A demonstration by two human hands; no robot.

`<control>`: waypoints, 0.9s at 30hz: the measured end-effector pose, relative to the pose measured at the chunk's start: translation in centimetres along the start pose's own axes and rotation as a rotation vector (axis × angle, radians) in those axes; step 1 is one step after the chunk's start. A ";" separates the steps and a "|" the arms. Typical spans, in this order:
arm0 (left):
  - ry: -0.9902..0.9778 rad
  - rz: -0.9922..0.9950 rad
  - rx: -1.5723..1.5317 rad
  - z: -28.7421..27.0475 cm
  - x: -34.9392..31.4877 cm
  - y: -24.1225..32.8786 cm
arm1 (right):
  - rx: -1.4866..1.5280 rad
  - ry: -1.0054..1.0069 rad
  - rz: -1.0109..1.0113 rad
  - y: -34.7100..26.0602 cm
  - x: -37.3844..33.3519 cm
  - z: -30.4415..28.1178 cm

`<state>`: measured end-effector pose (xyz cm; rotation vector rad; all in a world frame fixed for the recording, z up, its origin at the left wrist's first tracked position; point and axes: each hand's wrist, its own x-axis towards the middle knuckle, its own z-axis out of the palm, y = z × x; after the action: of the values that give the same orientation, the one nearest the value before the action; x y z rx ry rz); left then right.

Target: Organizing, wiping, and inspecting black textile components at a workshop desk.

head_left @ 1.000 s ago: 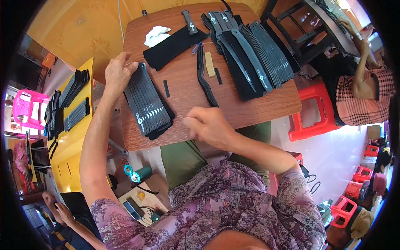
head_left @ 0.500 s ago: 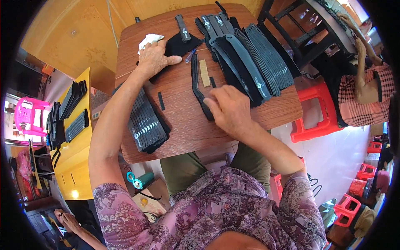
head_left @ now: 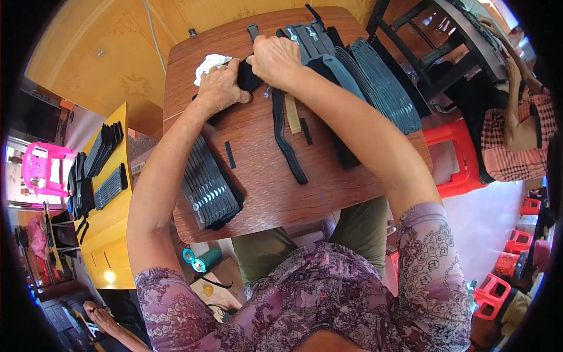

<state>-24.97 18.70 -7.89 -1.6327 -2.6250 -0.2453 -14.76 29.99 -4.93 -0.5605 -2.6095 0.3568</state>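
Note:
My left hand [head_left: 220, 89] lies open and flat near the far left of the table, its fingers spread at a crumpled white cloth [head_left: 212, 61] and its thumb by a black fabric piece [head_left: 249, 75]. My right hand [head_left: 277, 60] has reached over the far end of that fabric. Its fingers are curled over a small pile of grey straps [head_left: 253, 30], whose far end sticks out above them; the fingertips are hidden, so what they hold cannot be made out. A small purple-and-clear tool [head_left: 268, 92] shows partly beside my right wrist.
A long black strap [head_left: 282, 141], a tan strip [head_left: 292, 114] and short black strips [head_left: 229, 155] lie mid-table. Stacked grey straps stand at the left [head_left: 211, 190] and right [head_left: 384, 85]. A yellow table [head_left: 111, 234] is at left; a co-worker [head_left: 519, 138] sits at right by a red stool [head_left: 454, 158].
My right hand has moved from the near middle of the table, up and left to the grey strap pile. My left hand has stayed nearly in place.

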 end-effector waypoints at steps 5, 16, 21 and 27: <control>-0.093 0.141 0.054 -0.9 0.6 0.5 | -0.187 -0.222 0.094 1.0 3.2 1.9; 0.063 0.477 0.383 -2.6 -0.2 -0.3 | -0.192 -0.257 0.151 3.2 4.9 2.1; 0.150 0.503 0.500 -7.2 -0.3 -0.1 | -0.167 -0.242 0.159 3.7 4.9 2.2; 0.170 0.587 0.422 -9.9 -0.3 0.2 | -0.059 -0.280 0.282 3.9 5.7 2.0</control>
<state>-25.12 17.03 1.89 -1.9984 -1.8034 0.1736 -19.08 35.58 -5.87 -0.9657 -2.8175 0.4785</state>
